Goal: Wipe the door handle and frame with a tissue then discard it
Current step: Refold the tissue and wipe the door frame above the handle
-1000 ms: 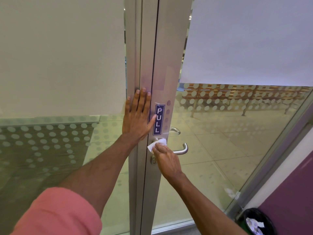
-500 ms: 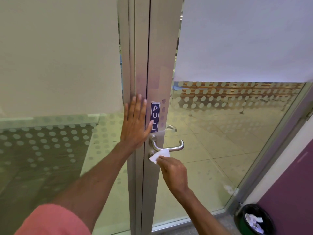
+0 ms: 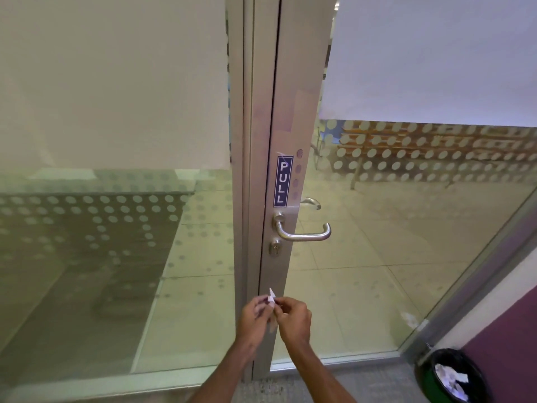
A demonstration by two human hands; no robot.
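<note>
A silver lever door handle (image 3: 305, 232) sticks out to the right from the grey metal door frame (image 3: 286, 112), under a blue PULL sticker (image 3: 283, 181). A keyhole (image 3: 275, 249) sits just below the handle. Well below it, my left hand (image 3: 252, 319) and my right hand (image 3: 293, 317) meet in front of the frame. Both pinch a small white tissue (image 3: 272, 296), of which only a pointed tip shows above the fingers.
Glass panels with frosted dots flank the frame on both sides. A black bin (image 3: 453, 378) with a green liner and crumpled paper inside stands on the floor at the lower right, beside a purple wall (image 3: 505, 338).
My left hand left the frame and dropped down. My right hand lowered the tissue away from the handle. Both hands now hold the tissue together, and I stand farther back from the door.
</note>
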